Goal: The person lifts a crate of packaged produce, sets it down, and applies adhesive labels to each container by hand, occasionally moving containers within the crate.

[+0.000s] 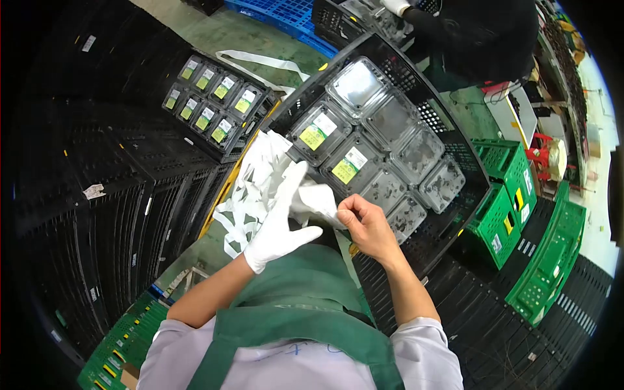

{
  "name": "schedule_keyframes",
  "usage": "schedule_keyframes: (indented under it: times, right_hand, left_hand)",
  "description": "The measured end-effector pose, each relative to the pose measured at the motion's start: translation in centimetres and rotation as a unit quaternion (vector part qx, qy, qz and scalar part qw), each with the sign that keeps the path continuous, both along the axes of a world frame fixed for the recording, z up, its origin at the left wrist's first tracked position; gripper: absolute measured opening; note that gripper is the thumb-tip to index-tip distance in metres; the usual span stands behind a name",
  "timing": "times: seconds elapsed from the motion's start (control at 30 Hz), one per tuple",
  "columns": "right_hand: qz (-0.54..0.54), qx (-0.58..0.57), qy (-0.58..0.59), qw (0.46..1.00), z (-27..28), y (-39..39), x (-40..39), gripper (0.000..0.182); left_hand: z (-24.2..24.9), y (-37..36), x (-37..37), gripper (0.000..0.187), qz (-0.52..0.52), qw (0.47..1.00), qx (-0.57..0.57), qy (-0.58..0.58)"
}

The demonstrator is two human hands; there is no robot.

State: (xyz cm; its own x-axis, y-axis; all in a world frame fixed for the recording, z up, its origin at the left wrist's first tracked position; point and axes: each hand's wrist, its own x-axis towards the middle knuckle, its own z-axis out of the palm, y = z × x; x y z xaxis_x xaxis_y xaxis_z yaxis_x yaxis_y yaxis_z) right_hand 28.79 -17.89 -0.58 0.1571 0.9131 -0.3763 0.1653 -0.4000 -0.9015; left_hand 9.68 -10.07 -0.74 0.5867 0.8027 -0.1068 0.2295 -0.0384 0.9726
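Observation:
My left hand (pixel 279 224) wears a white glove. Its thumb and fingers are stretched apart, close beside a piece of white label paper (pixel 316 198). My bare right hand (pixel 365 227) pinches that paper's right edge between thumb and finger. Left of the glove, a tangled heap of white paper strips (pixel 257 172) spills downward. Just beyond both hands, a black crate (pixel 448 123) holds several clear plastic clamshell boxes (pixel 393 120) with dark contents. Two boxes, one (pixel 320 133) above the other (pixel 351 166), carry white-and-green labels.
Stacked black crates (pixel 156 156) fill the left side, with several labelled boxes (pixel 221 97) on one stack. Green crates (pixel 497 221) stand at right. At the top, a person in dark clothing (pixel 487 39) with a white-gloved hand (pixel 395 6) reaches into another crate. A blue pallet (pixel 276 16) lies behind.

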Motion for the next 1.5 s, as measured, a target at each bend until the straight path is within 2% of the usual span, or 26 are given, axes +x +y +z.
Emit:
schedule_keyframes:
  times: [0.07, 0.1, 0.13, 0.2, 0.23, 0.3, 0.33, 0.37, 0.4, 0.43, 0.5, 0.57, 0.67, 0.73, 0.8, 0.87, 0.9, 0.93, 0.97, 1.0, 1.1, 1.17, 1.2, 1.3, 1.43, 1.5]
  right_hand:
    - [0.004, -0.019, 0.04, 0.999, 0.2, -0.9, -0.2, 0.017]
    - [-0.021, -0.044, 0.062, 0.997, 0.5, -1.2, -0.1, 0.016]
    - [-0.03, -0.046, 0.061, 0.997, 0.8, -1.6, -0.1, 0.016]
    - [-0.075, -0.04, 0.067, 0.994, 1.2, -2.5, -0.2, 0.016]
    - [-0.05, -0.029, -0.012, 0.998, 1.3, -2.9, -0.1, 0.017]
    - [-0.047, -0.009, -0.073, 0.996, 1.1, -3.8, 0.8, 0.016]
    - [-0.028, 0.018, -0.134, 0.99, 0.9, -3.9, 1.5, 0.015]
    - [-0.008, 0.07, -0.218, 0.973, 0.0, -4.0, 2.8, 0.011]
    - [-0.029, 0.045, -0.28, 0.958, -0.7, -4.1, 4.3, 0.01]
    - [-0.08, 0.003, -0.268, 0.96, -0.9, -4.0, 6.6, 0.012]
    - [-0.132, -0.044, -0.246, 0.959, -1.2, -4.6, 7.7, 0.015]
    - [-0.064, -0.08, -0.084, 0.991, -1.4, -5.6, 6.8, 0.022]
    - [0.022, -0.133, -0.012, 0.991, -1.2, -5.7, 1.5, 0.026]
    - [0.015, -0.148, 0.021, 0.989, -1.2, -5.2, 0.5, 0.023]
    - [-0.024, -0.121, -0.069, 0.99, -0.6, -5.0, 1.3, 0.016]
    - [-0.048, -0.066, -0.161, 0.984, -2.3, -5.8, 4.6, 0.016]
    - [-0.089, -0.062, -0.22, 0.969, -3.5, -5.9, 6.8, 0.016]
    - [-0.078, -0.124, -0.233, 0.961, -3.3, -5.2, 9.2, 0.017]
    - [-0.083, -0.1, -0.236, 0.963, -5.5, -5.8, 11.0, 0.018]
    - [-0.04, -0.127, -0.269, 0.954, -7.0, -5.8, 12.3, 0.023]
    - [-0.005, -0.093, -0.332, 0.939, -11.2, -5.5, 13.6, 0.031]
    - [0.038, -0.167, -0.319, 0.932, -13.1, -4.3, 13.7, 0.047]
    - [0.037, -0.168, -0.319, 0.932, -14.6, -4.0, 13.8, 0.047]
    - [0.115, -0.199, -0.446, 0.865, -18.9, -4.0, 12.7, 0.067]
    - [0.06, -0.165, -0.526, 0.832, -17.3, -5.1, 10.6, 0.063]
    - [-0.057, -0.063, -0.449, 0.889, -15.5, -6.0, 9.1, 0.052]
  left_hand:
    - [0.0, 0.2, 1.1, 0.05, -0.072, 0.996, -0.018, 0.049]
    - [-1.2, 0.1, 1.6, 0.034, -0.097, 0.991, -0.09, 0.038]
    - [-1.3, -0.7, 2.2, 0.023, -0.029, 0.981, -0.184, 0.053]
    - [-2.1, -1.1, 2.8, 0.022, -0.037, 0.98, -0.17, 0.092]
    - [-1.9, -1.5, 3.2, 0.022, -0.049, 0.979, -0.173, 0.093]
    - [-0.6, -2.5, 4.4, 0.021, -0.027, 0.951, -0.296, 0.087]
    - [-2.1, -4.0, 4.7, 0.021, -0.028, 0.972, -0.233, 0.01]
    - [-2.4, -4.9, 4.5, 0.019, -0.063, 0.946, -0.317, 0.005]
    - [-2.7, -5.8, 3.9, 0.017, -0.098, 0.912, -0.398, 0.001]
    - [-4.7, -7.2, 2.7, 0.014, -0.126, 0.923, -0.359, 0.059]
    - [-5.7, -8.0, 1.7, 0.01, -0.05, 0.925, -0.369, 0.071]
    - [-5.5, -7.0, 2.9, 0.012, 0.049, 0.942, -0.332, 0.013]
    - [-2.7, -5.1, 5.3, 0.042, 0.018, 0.964, -0.26, 0.053]
    - [-2.7, -5.6, 5.8, 0.046, 0.029, 0.966, -0.256, -0.004]
    - [-4.0, -6.7, 5.1, 0.051, 0.038, 0.965, -0.252, -0.061]
    - [-6.7, -8.3, 2.8, 0.045, -0.101, 0.978, -0.163, 0.077]
    - [-6.7, -8.5, 1.8, 0.045, -0.104, 0.978, -0.163, 0.077]
    - [-6.7, -8.7, 0.8, 0.038, -0.133, 0.948, -0.254, 0.141]
    - [-6.8, -8.5, 0.2, 0.032, -0.161, 0.904, -0.339, 0.204]
    - [-6.6, -8.1, 0.1, 0.032, -0.165, 0.904, -0.339, 0.202]
    - [-5.4, -6.7, -0.1, 0.027, -0.141, 0.917, -0.322, 0.19]
    - [-5.3, -6.6, 0.0, 0.028, -0.128, 0.926, -0.311, 0.172]
    - [-5.1, -6.5, 0.1, 0.029, -0.112, 0.935, -0.298, 0.154]
    - [-3.6, -6.4, 1.0, 0.028, -0.097, 0.928, -0.325, 0.152]
    - [-2.5, -6.1, 1.7, 0.025, -0.073, 0.908, -0.388, 0.142]
    - [-2.7, -5.7, 2.1, 0.023, -0.04, 0.911, -0.4, 0.091]
